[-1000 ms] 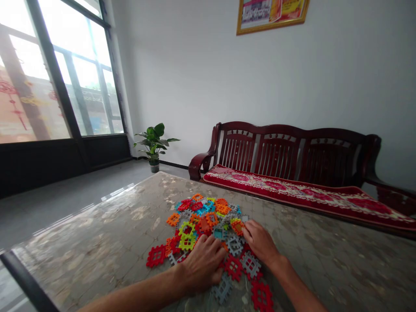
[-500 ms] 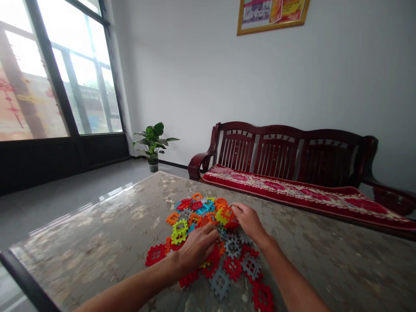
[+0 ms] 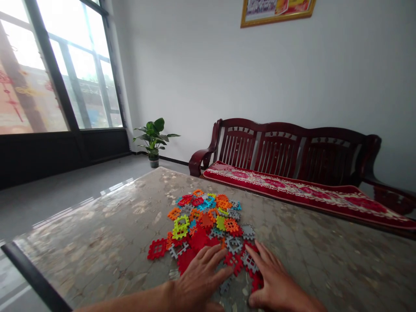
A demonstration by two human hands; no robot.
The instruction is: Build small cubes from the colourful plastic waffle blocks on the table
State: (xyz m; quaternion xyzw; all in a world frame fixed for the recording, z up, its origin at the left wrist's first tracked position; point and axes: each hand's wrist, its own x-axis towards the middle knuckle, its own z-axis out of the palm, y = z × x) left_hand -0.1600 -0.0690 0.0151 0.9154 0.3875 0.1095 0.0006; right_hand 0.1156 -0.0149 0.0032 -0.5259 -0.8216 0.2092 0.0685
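Note:
A heap of flat square plastic interlocking tiles (image 3: pixel 208 221) in red, orange, grey, blue and lime lies on the patterned table (image 3: pixel 107 242). My left hand (image 3: pixel 198 281) rests flat on the near edge of the heap, fingers stretched over red tiles. My right hand (image 3: pixel 276 286) lies beside it, fingers spread, fingertips on a grey tile (image 3: pixel 249 261) and red pieces. Neither hand holds anything. A single red tile (image 3: pixel 157 249) lies apart at the heap's left.
A dark wooden bench (image 3: pixel 292 151) with a red floral cushion (image 3: pixel 302 193) stands just behind the table. A potted plant (image 3: pixel 153 141) sits in the far corner by tall windows (image 3: pixel 58 65). The table's dark left edge (image 3: pixel 32 277) runs near the floor.
Both hands have pulled back from the middle of the heap to its near edge and flattened out. The tiles have been spread and shifted about.

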